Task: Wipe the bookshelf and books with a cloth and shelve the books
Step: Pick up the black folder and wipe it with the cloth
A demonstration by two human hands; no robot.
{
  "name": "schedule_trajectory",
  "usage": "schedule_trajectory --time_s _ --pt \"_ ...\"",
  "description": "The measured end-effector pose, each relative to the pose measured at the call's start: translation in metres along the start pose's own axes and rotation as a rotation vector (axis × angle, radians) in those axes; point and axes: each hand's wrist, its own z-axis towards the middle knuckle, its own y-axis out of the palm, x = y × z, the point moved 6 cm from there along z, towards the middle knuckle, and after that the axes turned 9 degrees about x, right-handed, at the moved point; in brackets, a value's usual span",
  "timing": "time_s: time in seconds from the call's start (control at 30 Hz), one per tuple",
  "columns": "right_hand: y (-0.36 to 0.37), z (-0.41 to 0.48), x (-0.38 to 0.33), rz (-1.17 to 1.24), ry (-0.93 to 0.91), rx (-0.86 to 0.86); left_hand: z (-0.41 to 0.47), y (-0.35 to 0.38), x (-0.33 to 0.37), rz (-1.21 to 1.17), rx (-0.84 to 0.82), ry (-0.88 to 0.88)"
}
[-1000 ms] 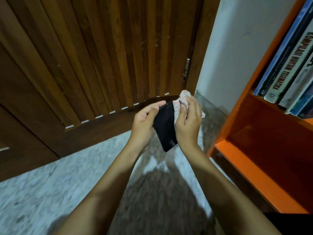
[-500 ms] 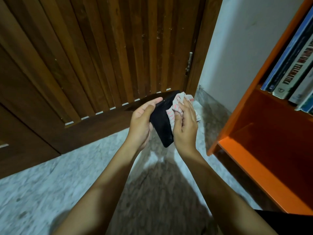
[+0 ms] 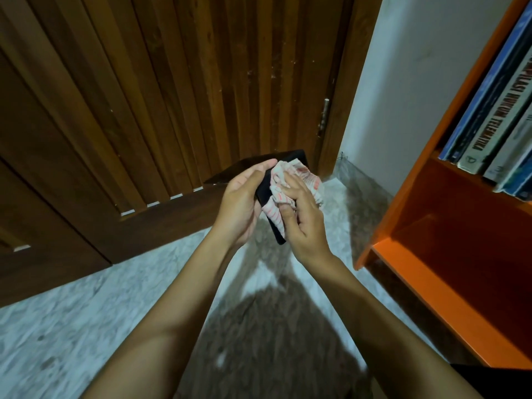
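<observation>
Head view: both forearms reach forward, hands meet mid-frame above the floor. Left hand (image 3: pixel 241 205) curled round a black book (image 3: pixel 263 190), held tilted. Right hand (image 3: pixel 305 223) clutches a bunched striped cloth (image 3: pixel 290 180) against the book's face. Orange bookshelf (image 3: pixel 431 298) stands apart on the right.

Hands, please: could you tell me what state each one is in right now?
Left hand: closed round the black book, holding it.
Right hand: closed on the cloth, pressing it against the book.
</observation>
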Motion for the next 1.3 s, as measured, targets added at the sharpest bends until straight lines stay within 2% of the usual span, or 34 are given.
schedule_trajectory --time_s 0.3,0.63,0.73,0.9,1.03,1.17,1.3 --pt "0.001 -0.027 -0.008 0.067 -0.099 -0.209 -0.001 -0.011 0.000 -0.024 0.046 -0.049" --pt "0.003 -0.058 0.014 0.083 0.073 -0.312 0.002 -0.022 0.011 0.045 0.087 0.021" --pt "0.004 -0.066 0.032 0.075 0.169 -0.328 0.006 -0.031 0.005 0.120 0.116 0.035" --pt "-0.007 -0.091 0.076 0.119 0.501 -0.247 0.014 -0.057 -0.025 0.193 0.177 0.009" --pt "-0.013 -0.124 0.124 0.019 0.652 -0.209 0.020 -0.080 -0.067 0.212 0.214 -0.054" --pt "-0.007 -0.167 0.181 -0.162 0.756 -0.273 0.031 -0.109 -0.116 0.336 0.247 -0.102" --pt "0.004 -0.191 0.211 -0.276 0.763 -0.269 0.042 -0.135 -0.159 0.484 0.260 -0.110"
